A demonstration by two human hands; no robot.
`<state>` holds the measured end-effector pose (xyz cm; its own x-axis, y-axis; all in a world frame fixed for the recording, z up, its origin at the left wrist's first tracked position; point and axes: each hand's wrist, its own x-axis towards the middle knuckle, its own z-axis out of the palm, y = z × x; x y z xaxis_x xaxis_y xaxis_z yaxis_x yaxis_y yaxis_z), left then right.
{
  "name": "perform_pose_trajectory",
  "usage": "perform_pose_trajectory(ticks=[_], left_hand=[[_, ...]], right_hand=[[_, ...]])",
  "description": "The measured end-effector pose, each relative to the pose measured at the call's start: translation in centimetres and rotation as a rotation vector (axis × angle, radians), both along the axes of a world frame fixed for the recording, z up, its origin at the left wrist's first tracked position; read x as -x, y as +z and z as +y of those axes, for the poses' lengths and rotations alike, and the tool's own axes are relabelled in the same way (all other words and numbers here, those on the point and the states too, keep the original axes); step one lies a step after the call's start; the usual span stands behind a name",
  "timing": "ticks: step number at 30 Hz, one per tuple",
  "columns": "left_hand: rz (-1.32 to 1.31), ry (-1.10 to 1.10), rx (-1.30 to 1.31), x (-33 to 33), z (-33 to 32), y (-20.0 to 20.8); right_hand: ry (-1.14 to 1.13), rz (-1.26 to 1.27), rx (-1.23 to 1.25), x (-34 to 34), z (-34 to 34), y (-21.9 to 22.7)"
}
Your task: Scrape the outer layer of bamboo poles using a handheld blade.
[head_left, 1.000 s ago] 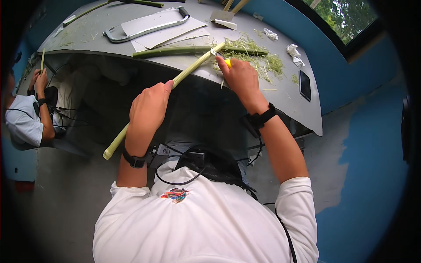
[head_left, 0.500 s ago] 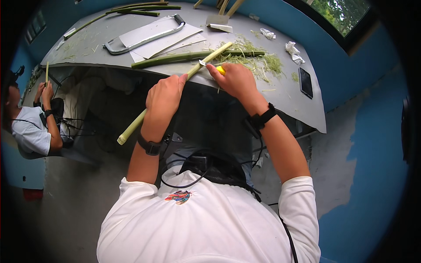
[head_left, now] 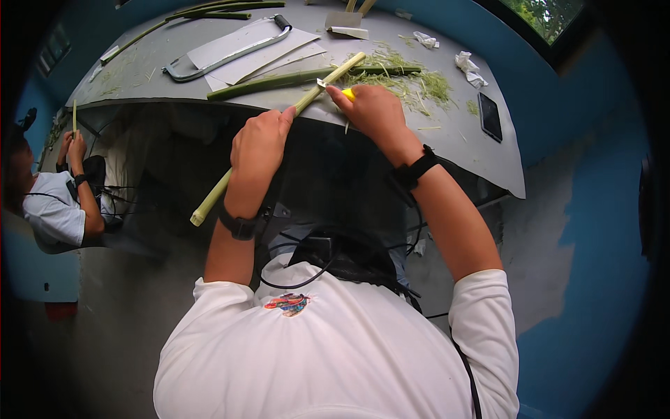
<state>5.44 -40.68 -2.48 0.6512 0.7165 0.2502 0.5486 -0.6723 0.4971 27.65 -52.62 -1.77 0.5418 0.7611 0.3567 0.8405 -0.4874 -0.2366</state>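
Note:
My left hand (head_left: 259, 148) is wrapped round a pale, peeled bamboo stalk (head_left: 215, 195). The stalk slants from below the table edge at the lower left up over the tabletop. In my right hand (head_left: 373, 115) is a utility knife (head_left: 348, 93) with a yellow handle, mostly hidden by my fingers. Its blade lies against the upper side of the stalk, beyond my left hand. Under the stalk's far part, a dark green bamboo stalk (head_left: 265, 86) lies across the table.
Green shavings (head_left: 433, 87) are heaped right of the stalks. A hacksaw (head_left: 230, 56) rests on cardboard sheets (head_left: 296, 54); more green stalks (head_left: 216, 14) lie behind. Crumpled tissues (head_left: 469, 68) and a phone (head_left: 490, 116) are at the right. Another person (head_left: 59, 202) sits at the left holding a thin strip.
The view has shifted slightly. My hands, the peeled stalk and the knife have moved a little farther over the table, with the blade still against the stalk.

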Motion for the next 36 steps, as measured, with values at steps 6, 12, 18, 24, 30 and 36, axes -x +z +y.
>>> perform_pose_trajectory(ticks=[6,12,18,24,30,36], left_hand=[[0.036,0.018,0.108,2.3,-0.4,0.8],[-0.005,-0.040,0.180,4.5,1.8,0.2],[-0.046,-0.174,0.261,1.4,3.0,-0.7],[0.016,-0.114,0.162,-1.7,2.7,-0.6],[0.152,-0.039,0.122,-2.5,1.9,0.8],[0.157,-0.028,0.116,-2.2,2.3,0.3]], right_hand=[[-0.058,-0.007,-0.030,-0.6,0.0,-0.7],[-0.064,0.024,-0.120,-0.6,-0.1,0.0],[-0.005,0.030,-0.158,0.6,-1.2,1.0],[0.075,0.029,-0.078,0.4,-1.1,1.0],[0.113,-0.071,-0.016,0.6,-0.6,1.1],[0.111,-0.053,0.010,0.4,0.3,0.6]])
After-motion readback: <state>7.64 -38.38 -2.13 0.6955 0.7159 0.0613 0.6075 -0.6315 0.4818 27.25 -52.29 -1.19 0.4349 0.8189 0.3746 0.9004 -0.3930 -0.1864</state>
